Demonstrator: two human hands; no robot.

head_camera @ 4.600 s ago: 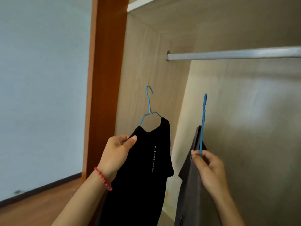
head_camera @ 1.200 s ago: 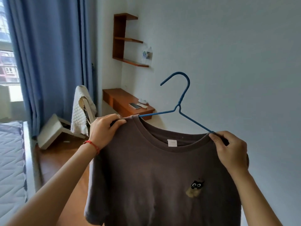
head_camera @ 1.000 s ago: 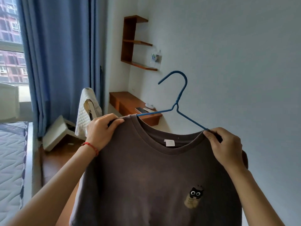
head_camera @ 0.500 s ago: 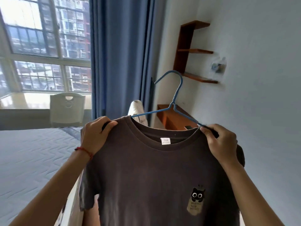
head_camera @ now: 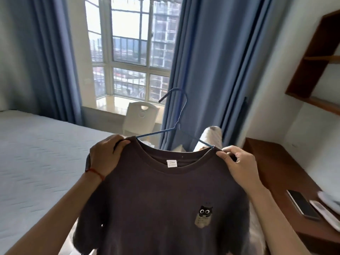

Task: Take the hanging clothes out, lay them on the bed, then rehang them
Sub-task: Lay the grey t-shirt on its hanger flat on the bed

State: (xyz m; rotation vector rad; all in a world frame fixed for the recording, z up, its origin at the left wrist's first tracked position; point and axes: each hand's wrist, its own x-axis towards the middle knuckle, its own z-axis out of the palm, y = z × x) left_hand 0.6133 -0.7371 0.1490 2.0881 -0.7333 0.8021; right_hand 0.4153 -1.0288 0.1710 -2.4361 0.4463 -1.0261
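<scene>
since half a second ago the view has swung further left, so the window [head_camera: 128,48] and blue curtains [head_camera: 206,67] now fill the background and the bed [head_camera: 36,155] lies wide open at the left, where earlier frames showed the wall shelf and, before that, the wardrobe. the grey t-shirt [head_camera: 158,203] is held up in the air on its blue hanger [head_camera: 176,115], front facing the person, not touching the bed. the left hand [head_camera: 106,157] is closed on one shoulder of the shirt and the right hand [head_camera: 237,166] is pinched on the other, both over the hanger's ends. a phone [head_camera: 301,204] lies on the desk [head_camera: 276,173] at the right, well apart. judging from this, the turn toward the bed is nearly done, and lowering the shirt flat onto the mattress looks like the next step; rehanging is not yet begun.
</scene>
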